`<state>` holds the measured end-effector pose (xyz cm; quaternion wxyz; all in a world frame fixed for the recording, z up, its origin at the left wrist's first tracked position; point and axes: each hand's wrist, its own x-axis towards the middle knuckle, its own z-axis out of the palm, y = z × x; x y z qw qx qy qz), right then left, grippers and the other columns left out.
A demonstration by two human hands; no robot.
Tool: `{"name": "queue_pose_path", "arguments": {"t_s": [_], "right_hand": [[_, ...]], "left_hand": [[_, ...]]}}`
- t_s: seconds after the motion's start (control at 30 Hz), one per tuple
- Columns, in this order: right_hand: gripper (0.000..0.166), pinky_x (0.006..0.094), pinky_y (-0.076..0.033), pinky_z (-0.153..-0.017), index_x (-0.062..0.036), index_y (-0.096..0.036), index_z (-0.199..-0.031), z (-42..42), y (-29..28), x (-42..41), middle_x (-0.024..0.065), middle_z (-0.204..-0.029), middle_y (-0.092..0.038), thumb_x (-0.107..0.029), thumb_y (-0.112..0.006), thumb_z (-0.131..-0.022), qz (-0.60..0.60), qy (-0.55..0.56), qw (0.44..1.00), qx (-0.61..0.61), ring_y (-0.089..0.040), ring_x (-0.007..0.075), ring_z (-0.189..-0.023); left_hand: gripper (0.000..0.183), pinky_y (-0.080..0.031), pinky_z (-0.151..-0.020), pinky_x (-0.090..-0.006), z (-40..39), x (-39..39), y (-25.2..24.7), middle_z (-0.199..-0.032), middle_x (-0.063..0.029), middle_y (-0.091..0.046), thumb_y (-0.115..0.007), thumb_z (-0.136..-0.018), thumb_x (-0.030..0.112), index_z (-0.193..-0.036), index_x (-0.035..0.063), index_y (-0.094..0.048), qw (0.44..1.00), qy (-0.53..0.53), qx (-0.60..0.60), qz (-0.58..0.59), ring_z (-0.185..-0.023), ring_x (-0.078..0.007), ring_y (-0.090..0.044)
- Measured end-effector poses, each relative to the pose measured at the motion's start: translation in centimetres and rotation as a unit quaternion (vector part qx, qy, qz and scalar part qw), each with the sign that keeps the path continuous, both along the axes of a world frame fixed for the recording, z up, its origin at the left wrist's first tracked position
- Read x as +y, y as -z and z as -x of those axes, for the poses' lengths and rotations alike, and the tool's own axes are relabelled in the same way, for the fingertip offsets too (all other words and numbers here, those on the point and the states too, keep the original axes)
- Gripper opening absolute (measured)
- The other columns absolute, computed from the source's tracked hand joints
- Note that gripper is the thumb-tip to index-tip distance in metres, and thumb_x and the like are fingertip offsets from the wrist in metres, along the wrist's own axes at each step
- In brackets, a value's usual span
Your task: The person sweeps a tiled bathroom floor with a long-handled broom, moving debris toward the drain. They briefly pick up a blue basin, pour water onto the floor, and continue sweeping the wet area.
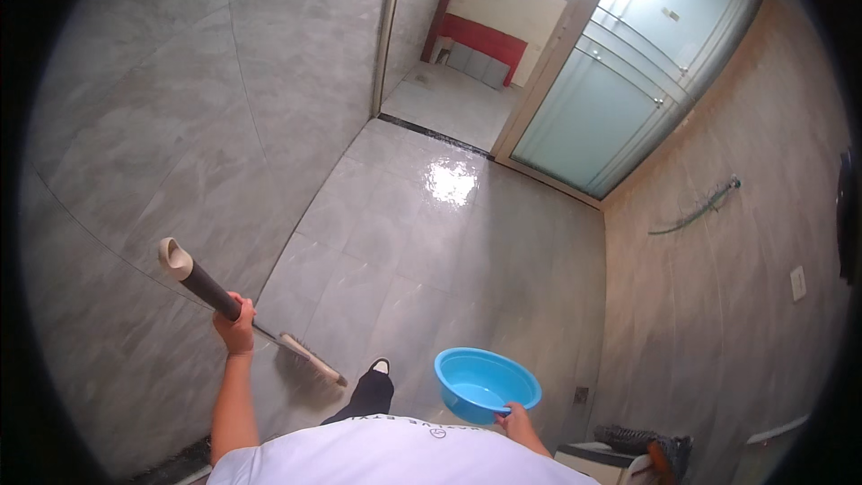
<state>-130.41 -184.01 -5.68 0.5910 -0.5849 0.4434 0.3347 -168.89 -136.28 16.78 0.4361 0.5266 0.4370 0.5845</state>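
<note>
My left hand is closed around the dark grip of a long-handled floor brush, whose pale hanging loop points up and to the left. The bristled head is low over the floor near the left wall; whether it touches the tiles I cannot tell. At the lower right, my right hand grips the rim of a light blue plastic basin. No contents show in the basin, which is tilted slightly. One shoe shows between the brush and the basin.
Grey floor tiles shine wet near the doorway. A dark threshold lies beside a frosted glass sliding door. A green hose hangs from the right wall. A floor drain and a bin-like container with a grey brush head are at lower right.
</note>
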Motion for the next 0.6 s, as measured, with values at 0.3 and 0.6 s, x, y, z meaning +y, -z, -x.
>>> {"name": "queue_pose_path", "arguments": {"t_s": [0.3, 0.6], "right_hand": [[0.029, 0.0348, -0.051, -0.076, 0.0023, -0.041, -0.110, 8.2, -4.1, -8.5, 0.0172, -0.095, -0.050, 0.010, -0.047, -0.082, -0.072, -0.085, 0.988, -0.109, -0.056, 0.0228, -0.087], [0.052, 0.0288, -0.054, -0.047, 0.0020, -0.045, -0.113, 11.6, -9.6, -7.8, 0.0221, -0.098, -0.056, -0.006, -0.062, -0.065, -0.089, 0.030, 0.993, -0.075, -0.059, 0.0311, -0.067]], "left_hand": [[0.011, -0.040, -0.052, -0.0248, 0.3, -2.0, -0.1, -0.060, 0.0004, -0.051, -0.062, -0.075, 0.006, -0.070, 0.0049, -0.052, 0.999, 0.025, 0.034, -0.027, -0.055, -0.0088, -0.049], [0.010, -0.040, -0.054, -0.0246, 0.7, -3.2, -0.5, -0.061, -0.0001, -0.051, -0.062, -0.074, 0.005, -0.070, 0.0039, -0.053, 0.997, 0.053, 0.041, -0.034, -0.057, -0.0086, -0.049]]}}
